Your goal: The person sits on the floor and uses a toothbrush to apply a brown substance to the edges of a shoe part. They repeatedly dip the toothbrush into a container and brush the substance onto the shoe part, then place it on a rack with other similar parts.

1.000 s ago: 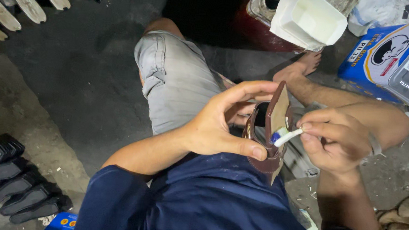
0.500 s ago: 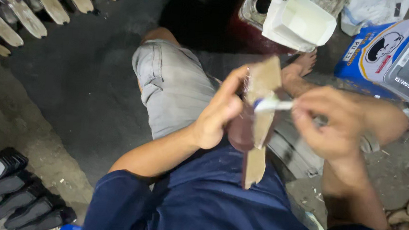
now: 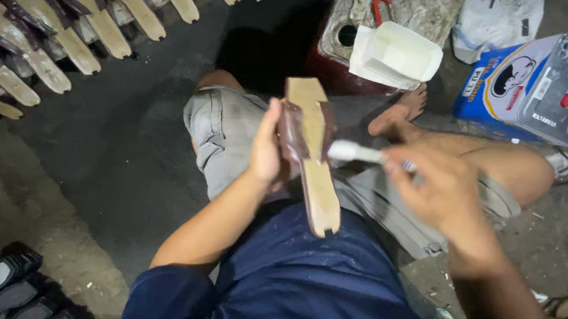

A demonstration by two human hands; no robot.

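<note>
Holding tan flat sandal sole with dark brown strap (image 3: pixel 314 161) upright, left hand (image 3: pixel 268 153) grip closed on it; right hand (image 3: pixel 443 190) grip closed on white brush (image 3: pixel 358 153), bristles touching sole edge.

Matt tan sandal sole (image 3: pixel 316 175), white plastic brush (image 3: pixel 358 153), rough concrete floor (image 3: pixel 118 141).

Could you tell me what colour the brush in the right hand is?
White brush, in the head view.

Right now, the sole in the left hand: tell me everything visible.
The sole is a long, flat tan piece, like board or leather, with a dark brown strap across its upper part. It stands nearly on edge over the lap, squared end up. The left hand grips its left side; the brush in the right hand meets its right edge.
</note>
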